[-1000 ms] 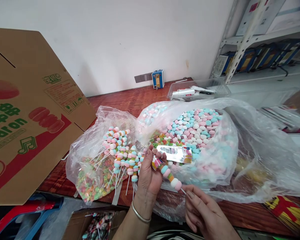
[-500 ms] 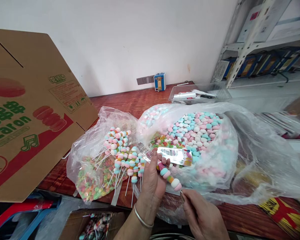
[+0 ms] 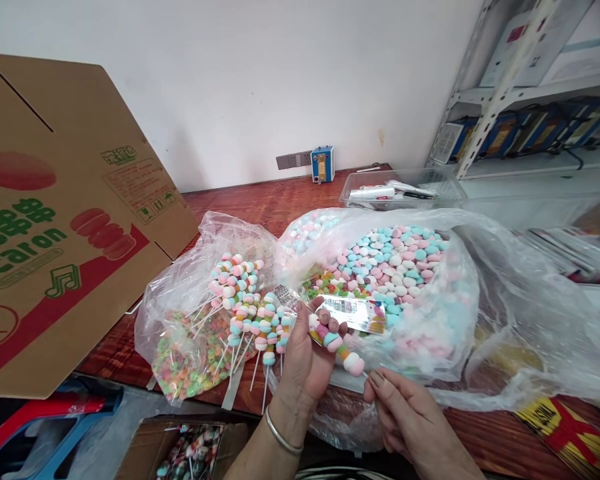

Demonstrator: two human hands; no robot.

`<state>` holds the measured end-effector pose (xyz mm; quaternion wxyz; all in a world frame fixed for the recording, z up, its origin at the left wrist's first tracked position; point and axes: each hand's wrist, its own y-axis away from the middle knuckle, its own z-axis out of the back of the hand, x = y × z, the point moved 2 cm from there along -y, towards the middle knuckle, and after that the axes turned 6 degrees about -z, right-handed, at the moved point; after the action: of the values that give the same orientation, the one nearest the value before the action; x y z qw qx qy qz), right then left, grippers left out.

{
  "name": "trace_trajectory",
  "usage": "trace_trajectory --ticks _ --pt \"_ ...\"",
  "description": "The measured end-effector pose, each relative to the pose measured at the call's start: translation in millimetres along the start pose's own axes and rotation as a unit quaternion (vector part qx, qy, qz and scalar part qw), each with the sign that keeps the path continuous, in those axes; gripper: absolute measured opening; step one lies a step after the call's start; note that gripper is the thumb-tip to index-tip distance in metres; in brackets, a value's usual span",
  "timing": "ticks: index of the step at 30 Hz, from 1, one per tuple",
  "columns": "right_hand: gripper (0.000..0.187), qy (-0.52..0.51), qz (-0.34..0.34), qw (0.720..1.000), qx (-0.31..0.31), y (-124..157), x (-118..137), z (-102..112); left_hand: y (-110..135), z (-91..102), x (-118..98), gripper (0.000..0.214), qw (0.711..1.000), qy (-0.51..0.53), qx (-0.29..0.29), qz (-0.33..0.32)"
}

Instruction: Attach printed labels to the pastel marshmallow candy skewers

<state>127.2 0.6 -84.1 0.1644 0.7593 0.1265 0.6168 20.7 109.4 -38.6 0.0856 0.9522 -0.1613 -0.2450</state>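
Note:
My left hand (image 3: 309, 357) is closed round a printed plastic wrapper (image 3: 347, 313), whose white label and barcode show above the fingers. A marshmallow skewer (image 3: 351, 363), with pink, white and blue pieces and orange gummy rings, slants down out of the left fingers; its far end lies at the wrapper's mouth, partly hidden. Below the last marshmallow, my right hand (image 3: 405, 407) pinches the white stick. Several finished skewers (image 3: 250, 310) lie to the left on a clear bag of gummy rings (image 3: 187, 363). Behind the hands, a big open bag holds loose marshmallows (image 3: 395, 260).
A large cardboard carton (image 3: 75, 220) leans at the left. A clear plastic tray (image 3: 405, 193) with white tubes stands at the back by a small blue device (image 3: 323, 165). Below the table edge sits an open box of wrapped sweets (image 3: 193, 453). Yellow-red packaging (image 3: 565, 433) lies right.
The right hand has moved slightly right and down along the stick, and more of its fingers show. The left hand stays in place, holding the wrapper.

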Motion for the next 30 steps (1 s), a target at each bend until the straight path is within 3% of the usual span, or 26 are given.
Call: trace_trajectory --ticks 2,3,5,6,9,11,12,15,19,23,30 --pt "0.047 -0.039 -0.031 0.999 0.02 -1 -1 -4 0 0.0 1 0.03 1.0 -0.01 0.004 -0.002" --pt "0.046 -0.02 -0.014 1.0 0.012 -1 0 -5 0 -0.2 2 0.03 1.0 -0.017 0.004 -0.004" --pt "0.042 0.089 0.081 0.992 -0.039 -2 4 -6 1 -0.4 3 0.03 0.999 -0.031 -0.001 -0.012" --pt "0.038 0.162 0.149 0.972 -0.076 -3 6 -6 1 -0.4 4 0.03 0.999 -0.036 -0.005 -0.015" --pt "0.027 0.34 0.324 0.867 -0.165 -4 11 -10 4 0.3 10 0.03 0.999 -0.044 -0.01 -0.014" --pt "0.025 0.392 0.375 0.818 -0.192 -8 12 -12 6 0.9 15 0.029 0.999 -0.044 -0.002 0.002" --pt "0.025 0.402 0.382 0.808 -0.2 -10 13 -13 7 1.1 17 0.029 0.999 -0.042 0.001 0.012" --pt "0.023 0.393 0.374 0.814 -0.208 -13 16 -14 5 2.0 13 0.033 0.999 -0.027 -0.003 0.021" --pt "0.022 0.369 0.367 0.832 -0.193 -8 19 -12 -8 5.0 -10 0.029 0.999 0.008 -0.032 -0.022" --pt "0.022 0.371 0.361 0.839 -0.167 -5 15 -10 -18 5.2 -22 0.024 0.999 0.012 -0.018 -0.032" --pt "0.026 0.434 0.424 0.76 -0.234 -13 18 -17 -5 -4.1 9 0.013 1.0 -0.009 0.02 -0.003"
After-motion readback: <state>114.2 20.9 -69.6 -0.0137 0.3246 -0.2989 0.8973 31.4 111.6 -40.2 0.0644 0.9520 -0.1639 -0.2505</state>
